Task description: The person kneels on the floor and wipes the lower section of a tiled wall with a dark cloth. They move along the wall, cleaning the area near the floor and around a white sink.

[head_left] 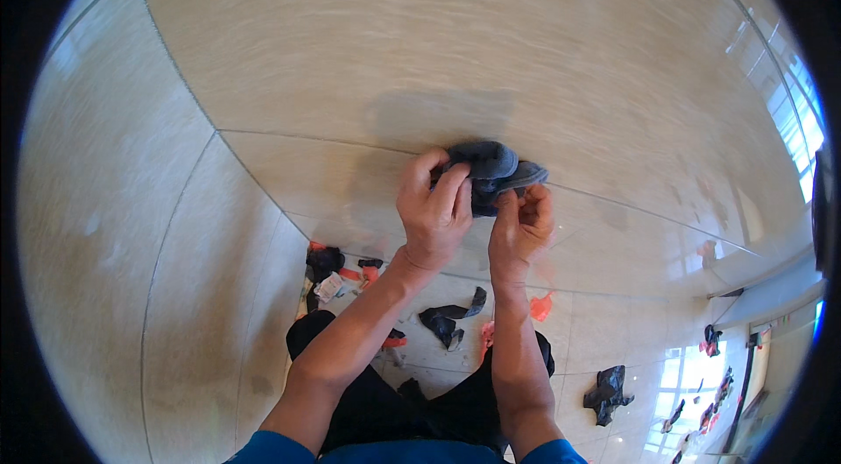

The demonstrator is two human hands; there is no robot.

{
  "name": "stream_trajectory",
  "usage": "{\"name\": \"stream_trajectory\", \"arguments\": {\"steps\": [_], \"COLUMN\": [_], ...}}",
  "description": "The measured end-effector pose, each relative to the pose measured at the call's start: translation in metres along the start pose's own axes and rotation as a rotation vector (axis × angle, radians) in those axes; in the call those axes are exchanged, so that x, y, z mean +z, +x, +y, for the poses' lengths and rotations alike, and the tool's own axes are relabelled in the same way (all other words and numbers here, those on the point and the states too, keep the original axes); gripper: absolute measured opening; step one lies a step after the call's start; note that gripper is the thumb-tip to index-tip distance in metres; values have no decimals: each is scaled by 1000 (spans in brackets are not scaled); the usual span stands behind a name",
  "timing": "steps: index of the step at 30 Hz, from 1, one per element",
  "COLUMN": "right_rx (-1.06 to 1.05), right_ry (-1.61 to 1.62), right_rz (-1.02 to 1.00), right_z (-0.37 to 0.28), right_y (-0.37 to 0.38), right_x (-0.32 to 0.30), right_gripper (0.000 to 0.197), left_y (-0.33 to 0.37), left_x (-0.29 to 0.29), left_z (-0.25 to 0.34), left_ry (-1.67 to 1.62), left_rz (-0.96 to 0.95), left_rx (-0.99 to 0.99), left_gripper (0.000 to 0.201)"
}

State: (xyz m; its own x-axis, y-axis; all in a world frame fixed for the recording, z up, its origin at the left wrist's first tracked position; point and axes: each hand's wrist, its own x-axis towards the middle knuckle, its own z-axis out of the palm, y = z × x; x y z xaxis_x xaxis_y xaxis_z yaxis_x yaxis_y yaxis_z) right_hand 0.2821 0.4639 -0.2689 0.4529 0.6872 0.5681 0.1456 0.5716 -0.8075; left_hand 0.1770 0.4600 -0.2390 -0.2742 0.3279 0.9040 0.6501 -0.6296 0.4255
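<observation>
Both of my hands hold a soft, dark blue-grey cloth, folded into rounded lobes, at the middle of the view. I cannot make out exactly what kind of cloth piece it is. On its left side, my left hand closes with thumb and bent fingers pinching the fabric. Lower on the right, my right hand pinches the cloth's edge between thumb and fingers. Behind the cloth are large beige tiles, on which a shadow falls.
Black and red plastic scraps lie on the floor at lower left. A black scrap lies between my forearms, and a black crumpled bag at lower right. More litter is strewn at the far right.
</observation>
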Motion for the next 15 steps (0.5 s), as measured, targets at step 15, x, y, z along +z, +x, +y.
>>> {"name": "stream_trajectory", "arguments": {"steps": [15], "right_rx": [81], "right_ry": [-70], "right_rz": [-1], "right_z": [27], "right_y": [5], "right_x": [-52], "right_gripper": [14], "left_y": [-26], "left_x": [24], "left_z": [19], "left_ry": [38], "left_rz": [-125], "left_rx": [125], "left_gripper": [25]}}
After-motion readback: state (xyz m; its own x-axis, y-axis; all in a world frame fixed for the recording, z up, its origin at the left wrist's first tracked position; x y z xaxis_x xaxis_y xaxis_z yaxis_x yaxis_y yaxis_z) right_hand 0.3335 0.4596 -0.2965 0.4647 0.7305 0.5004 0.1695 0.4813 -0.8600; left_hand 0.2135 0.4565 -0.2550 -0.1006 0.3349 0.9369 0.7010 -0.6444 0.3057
